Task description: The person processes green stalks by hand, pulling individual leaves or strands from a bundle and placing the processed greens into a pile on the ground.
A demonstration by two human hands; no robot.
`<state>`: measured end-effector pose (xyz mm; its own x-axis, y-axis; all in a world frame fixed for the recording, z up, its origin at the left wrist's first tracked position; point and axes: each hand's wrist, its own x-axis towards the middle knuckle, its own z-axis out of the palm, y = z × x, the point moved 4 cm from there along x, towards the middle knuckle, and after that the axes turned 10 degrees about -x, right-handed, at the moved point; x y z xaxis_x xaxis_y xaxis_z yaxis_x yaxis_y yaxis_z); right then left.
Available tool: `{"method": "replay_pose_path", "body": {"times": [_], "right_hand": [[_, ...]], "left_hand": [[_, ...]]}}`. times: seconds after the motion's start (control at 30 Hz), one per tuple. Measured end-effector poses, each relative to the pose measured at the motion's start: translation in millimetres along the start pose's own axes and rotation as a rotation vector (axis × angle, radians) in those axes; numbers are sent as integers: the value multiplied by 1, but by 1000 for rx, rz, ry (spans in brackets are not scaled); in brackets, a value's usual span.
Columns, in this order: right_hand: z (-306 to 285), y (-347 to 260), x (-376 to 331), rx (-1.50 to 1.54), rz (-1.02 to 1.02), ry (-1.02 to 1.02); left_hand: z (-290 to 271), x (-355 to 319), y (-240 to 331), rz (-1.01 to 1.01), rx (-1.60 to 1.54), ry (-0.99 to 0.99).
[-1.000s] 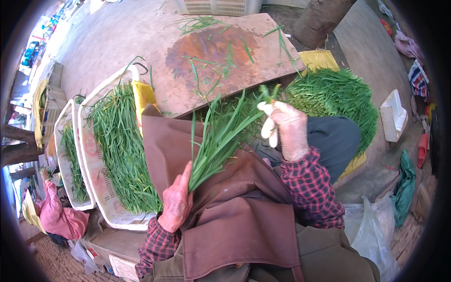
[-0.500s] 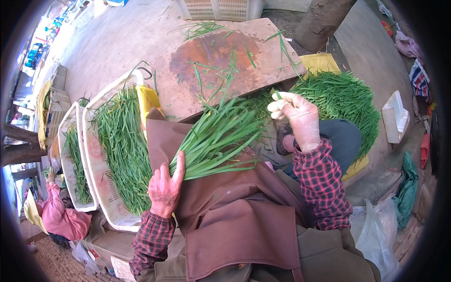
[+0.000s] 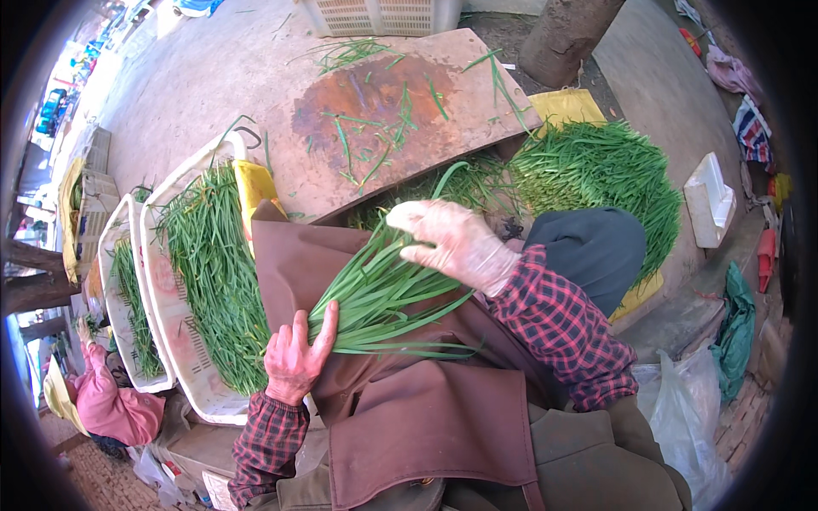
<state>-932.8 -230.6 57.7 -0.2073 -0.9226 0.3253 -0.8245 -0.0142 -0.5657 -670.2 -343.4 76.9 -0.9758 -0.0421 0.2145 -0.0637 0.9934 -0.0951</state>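
Observation:
A loose bunch of green garlic chives (image 3: 388, 289) lies fanned over the brown apron (image 3: 285, 255) on my lap. My left hand (image 3: 298, 347), bare, grips the bunch at its left end, index finger stretched along the leaves. Above the bunch's far side reaches my right hand (image 3: 456, 243), in a thin pale glove, thumb and fingers apart; a yellowish leaf tip shows by its fingertips. To the left, a long white plastic crate (image 3: 183, 332) holds many more chives (image 3: 217, 264). A big heap of chives (image 3: 601, 170) rests on yellow sacking (image 3: 567, 106) to the right.
A stained board (image 3: 281, 119) with leaf scraps lies ahead, before a pale crate (image 3: 383, 17) and a tree trunk (image 3: 567, 43). A white foam box (image 3: 709, 200) sits at right, plastic bags (image 3: 690, 417) at lower right. Another person in pink (image 3: 119, 404) is at lower left.
My right hand has moved left from beside the heap to over the bunch, its fingers spreading from a pinch. My left hand keeps its hold. The view has shifted slightly.

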Motion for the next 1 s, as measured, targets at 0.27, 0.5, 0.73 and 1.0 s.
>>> {"method": "replay_pose_path", "body": {"times": [0.27, 0.5, 0.73, 1.0], "right_hand": [[24, -22, 15, 284, 223, -15], [-27, 37, 9, 724, 627, 215], [-14, 33, 7, 336, 612, -151], [1, 21, 2, 384, 537, -240]], "left_hand": [[-1, 1, 1, 13, -15, 39], [-8, -4, -5, 0, -10, 93], [-9, -2, -4, 9, -25, 116], [-8, -6, -3, -6, -45, 96]]}}
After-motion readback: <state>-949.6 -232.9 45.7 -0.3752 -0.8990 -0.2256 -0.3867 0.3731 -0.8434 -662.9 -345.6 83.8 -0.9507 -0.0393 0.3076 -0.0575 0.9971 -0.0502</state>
